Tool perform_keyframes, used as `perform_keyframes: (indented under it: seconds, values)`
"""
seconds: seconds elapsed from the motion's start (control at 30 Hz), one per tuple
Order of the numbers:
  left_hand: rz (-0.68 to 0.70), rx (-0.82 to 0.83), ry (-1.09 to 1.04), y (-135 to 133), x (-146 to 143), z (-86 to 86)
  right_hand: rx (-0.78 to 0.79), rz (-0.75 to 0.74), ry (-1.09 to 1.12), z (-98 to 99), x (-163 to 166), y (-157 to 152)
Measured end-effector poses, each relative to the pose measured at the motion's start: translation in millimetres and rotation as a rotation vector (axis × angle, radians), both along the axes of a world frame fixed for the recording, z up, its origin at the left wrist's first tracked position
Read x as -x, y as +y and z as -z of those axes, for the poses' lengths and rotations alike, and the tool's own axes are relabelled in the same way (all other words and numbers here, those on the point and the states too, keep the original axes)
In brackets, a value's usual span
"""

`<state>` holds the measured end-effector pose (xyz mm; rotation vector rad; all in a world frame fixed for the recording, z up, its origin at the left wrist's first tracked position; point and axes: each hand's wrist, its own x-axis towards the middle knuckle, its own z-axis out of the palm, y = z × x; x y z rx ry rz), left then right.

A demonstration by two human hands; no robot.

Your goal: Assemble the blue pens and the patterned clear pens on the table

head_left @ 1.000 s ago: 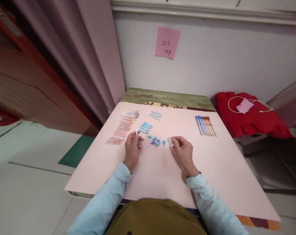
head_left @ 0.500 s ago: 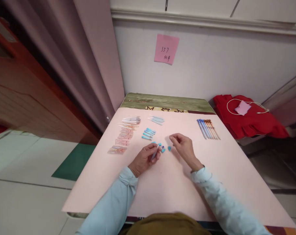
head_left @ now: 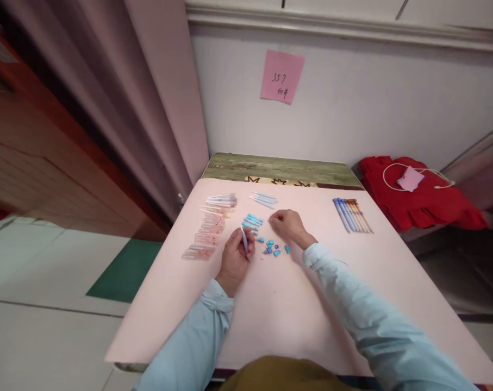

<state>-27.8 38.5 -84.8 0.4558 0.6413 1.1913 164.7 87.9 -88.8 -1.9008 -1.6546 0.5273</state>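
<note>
My left hand (head_left: 236, 258) is closed around a pale blue-violet pen part (head_left: 245, 241), its tip pointing up and away from me. My right hand (head_left: 289, 225) hovers to the right of a row of turquoise pen barrels (head_left: 253, 221), thumb and fingertips pinched together; whatever may be between them is too small to make out. Between and below the hands lie several small turquoise and blue pen pieces (head_left: 269, 244). Beyond the barrels rest several slim light-blue refills (head_left: 264, 199).
Clear and pink-patterned pen barrels (head_left: 209, 224) form a column at the left, with thin refills (head_left: 222, 200) above. Assembled-looking blue and brown pens (head_left: 353, 215) line up at the right. A pale sheet (head_left: 311, 336) covers the table. Red cloth (head_left: 425, 206) lies beyond its right edge.
My right hand has moved left and slightly away from me, toward the turquoise barrels. My left hand has shifted left with the pen part, now more upright, uncovering more of the small pieces.
</note>
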Motion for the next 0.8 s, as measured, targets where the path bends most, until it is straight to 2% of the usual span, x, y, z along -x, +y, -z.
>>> perform_keyframes:
  seconds: [0.1,0.3,0.53,0.8]
  values:
    - [-0.042,0.03,-0.039,3.6,4.9,0.1,-0.013,-0.014,-0.006,1.4,13.7,2.6]
    - [-0.146,-0.021,-0.042,12.6,19.1,4.1,-0.081,-0.036,-0.032,-1.4,28.4,-3.2]
    - [-0.026,0.005,-0.112,15.3,17.6,5.1,-0.068,-0.089,-0.079,-3.5,34.7,-10.5]
    - [-0.02,-0.027,-0.084,14.0,17.6,3.3,-0.032,-0.137,-0.254,-8.3,47.3,-7.5]
